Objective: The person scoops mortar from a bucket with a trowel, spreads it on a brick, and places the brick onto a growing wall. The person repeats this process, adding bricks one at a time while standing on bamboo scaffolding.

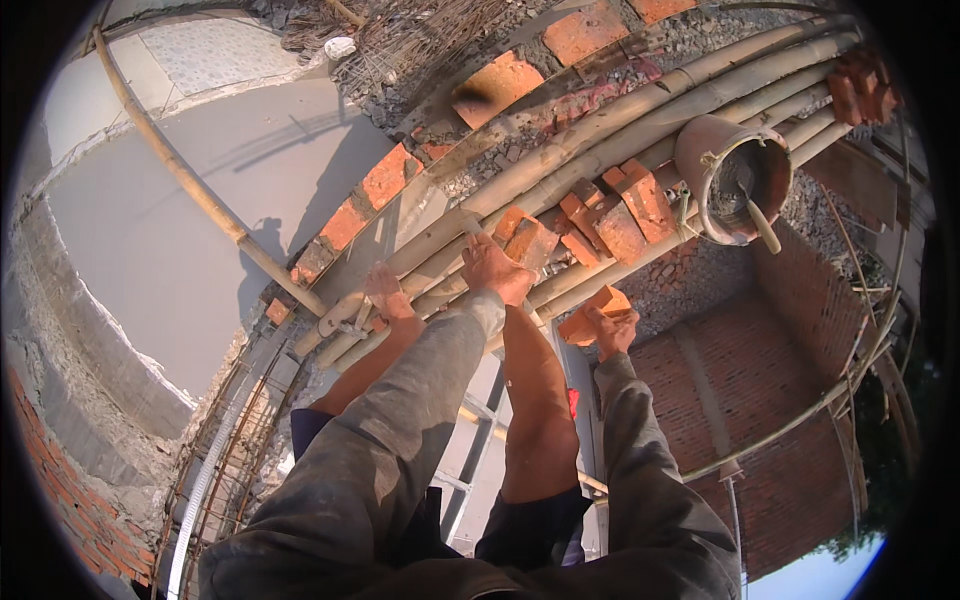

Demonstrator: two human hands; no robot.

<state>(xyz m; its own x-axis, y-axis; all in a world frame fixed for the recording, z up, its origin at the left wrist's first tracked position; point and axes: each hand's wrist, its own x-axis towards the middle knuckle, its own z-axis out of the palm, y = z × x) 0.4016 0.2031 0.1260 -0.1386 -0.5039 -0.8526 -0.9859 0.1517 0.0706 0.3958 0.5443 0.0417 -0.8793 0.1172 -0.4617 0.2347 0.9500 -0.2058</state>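
Note:
Held in my right hand (614, 330) is an orange brick (583, 318), at the near edge of the bamboo poles (590, 277). My left hand (497, 271) reaches over the poles, its fingers stretched out beside loose bricks (532, 243); nothing plainly shows in its grasp, and its fingertips are hard to make out. Farther right, more bricks (640, 205) lie heaped on the poles. Beyond them stands a bucket (708, 160) of grey mortar, with a wooden-handled trowel (764, 227) in it. Below my sleeves a bare leg (538, 425) shows.
Along the far side of the poles runs a low wall with orange bricks (388, 176). A grey slab (200, 230) lies at left, crossed by a bamboo pole (185, 175). Rusty rebar (245, 430) runs at lower left. Below right is a drop beside red brick walls (765, 400).

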